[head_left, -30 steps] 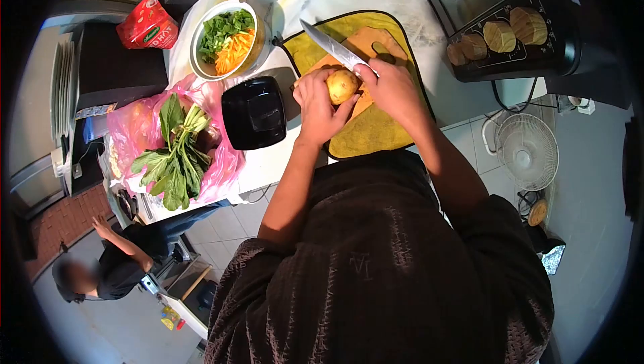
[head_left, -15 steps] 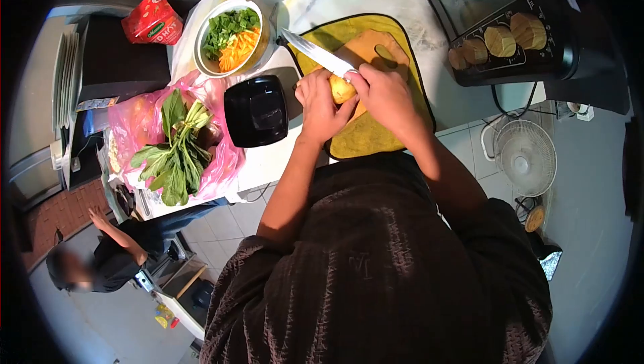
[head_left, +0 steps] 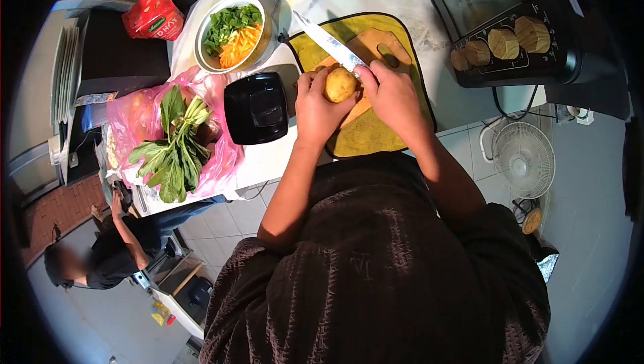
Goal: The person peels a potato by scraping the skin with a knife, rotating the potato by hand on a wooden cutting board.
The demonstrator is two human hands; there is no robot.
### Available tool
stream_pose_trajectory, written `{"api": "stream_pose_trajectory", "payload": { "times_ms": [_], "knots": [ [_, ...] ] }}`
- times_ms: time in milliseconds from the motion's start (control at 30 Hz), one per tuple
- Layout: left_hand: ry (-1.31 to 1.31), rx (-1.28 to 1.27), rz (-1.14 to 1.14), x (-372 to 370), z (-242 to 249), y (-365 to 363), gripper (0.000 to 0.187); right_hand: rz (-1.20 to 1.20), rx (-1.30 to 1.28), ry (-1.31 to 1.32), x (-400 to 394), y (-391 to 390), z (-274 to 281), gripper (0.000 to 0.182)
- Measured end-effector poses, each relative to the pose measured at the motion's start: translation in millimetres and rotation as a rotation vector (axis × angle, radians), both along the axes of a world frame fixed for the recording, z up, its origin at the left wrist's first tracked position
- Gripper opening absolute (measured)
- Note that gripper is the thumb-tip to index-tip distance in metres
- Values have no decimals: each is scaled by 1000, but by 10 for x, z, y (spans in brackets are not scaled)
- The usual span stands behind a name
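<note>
A yellow-brown potato (head_left: 340, 85) is gripped in my left hand (head_left: 315, 112), its rounded side facing up. My right hand (head_left: 396, 99) is closed round the handle of a knife (head_left: 329, 45), whose long bright blade points up and left, close beside the potato. Both hands are over a wooden cutting board (head_left: 396, 47) with an oval hole, lying on a yellow-green cloth (head_left: 365, 137) with a dark border. Left of my hands stands a black square bowl (head_left: 255, 109). The knife handle is mostly hidden by my fingers.
A white bowl (head_left: 201, 42) holds chopped greens and orange shreds. Leafy greens (head_left: 176, 153) lie on a pink plastic bag (head_left: 228, 163). An oven with wooden knobs (head_left: 503, 43) stands right, a fan (head_left: 523, 156) below it. Another person (head_left: 114, 253) is at the lower left.
The potato has turned and shows more of its surface in my left hand. The knife has shifted slightly right and up, its blade steeper. The other person's hands have moved nearer the counter.
</note>
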State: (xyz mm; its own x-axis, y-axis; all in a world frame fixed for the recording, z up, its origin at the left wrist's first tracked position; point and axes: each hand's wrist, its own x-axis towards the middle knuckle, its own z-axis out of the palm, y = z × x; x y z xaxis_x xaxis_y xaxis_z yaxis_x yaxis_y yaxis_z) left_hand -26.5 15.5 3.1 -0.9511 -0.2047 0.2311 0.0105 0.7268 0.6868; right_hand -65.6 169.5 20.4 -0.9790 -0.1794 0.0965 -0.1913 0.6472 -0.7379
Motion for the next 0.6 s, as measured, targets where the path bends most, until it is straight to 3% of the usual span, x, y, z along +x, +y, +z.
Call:
{"api": "stream_pose_trajectory", "payload": {
  "times_ms": [167, 233, 533, 600],
  "knots": [
    [-176, 106, 38, 51, 42, -30, 69, 9, 14, 7, 38, -49, -61, 36],
    [4, -59, -54, 52, -68, -62, 74, 8, 17, 0, 65, -79, -59, 36],
    [-32, -49, -56, 47, -87, 12, 69, -13, 61, -23, 4, -101, -94, 35],
    [-5, -57, -49, 3, -102, 20, 67, 15, -62, 13, -13, -66, -68, 35]
  ]
}}
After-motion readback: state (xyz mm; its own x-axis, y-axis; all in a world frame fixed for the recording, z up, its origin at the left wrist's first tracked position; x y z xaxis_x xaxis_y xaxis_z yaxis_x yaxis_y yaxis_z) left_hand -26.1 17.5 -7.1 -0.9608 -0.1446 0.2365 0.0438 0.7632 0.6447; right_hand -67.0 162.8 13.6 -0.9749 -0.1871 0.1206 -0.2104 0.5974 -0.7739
